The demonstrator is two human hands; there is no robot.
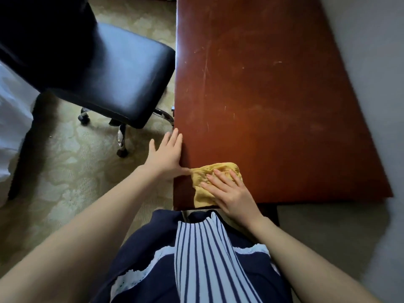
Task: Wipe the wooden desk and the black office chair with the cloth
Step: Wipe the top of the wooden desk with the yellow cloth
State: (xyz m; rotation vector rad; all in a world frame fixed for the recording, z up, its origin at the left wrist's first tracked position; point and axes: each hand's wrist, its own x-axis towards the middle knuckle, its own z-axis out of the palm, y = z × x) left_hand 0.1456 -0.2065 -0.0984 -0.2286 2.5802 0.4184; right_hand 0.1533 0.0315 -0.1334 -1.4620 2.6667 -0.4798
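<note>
Hands at near corner of reddish-brown wooden table (273, 106): right hand (231, 193), fingers (220, 174) flat, pressing soft, light crumpled yellow cloth (211, 179), best bunched from above; left hand (166, 156) open on edge.

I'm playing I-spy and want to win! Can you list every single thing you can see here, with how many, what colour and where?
desk: one, reddish-brown wood, scratched top, right of middle
cloth: one, yellow, crumpled, on the desk's near left corner
office chair: one, black seat, shiny wheeled legs, left of the desk
carpet: one, pale patterned, under the chair
white fabric: one, far left edge, cannot tell what
left hand: open, flat against the desk's left edge
right hand: open, presses on the cloth
</note>
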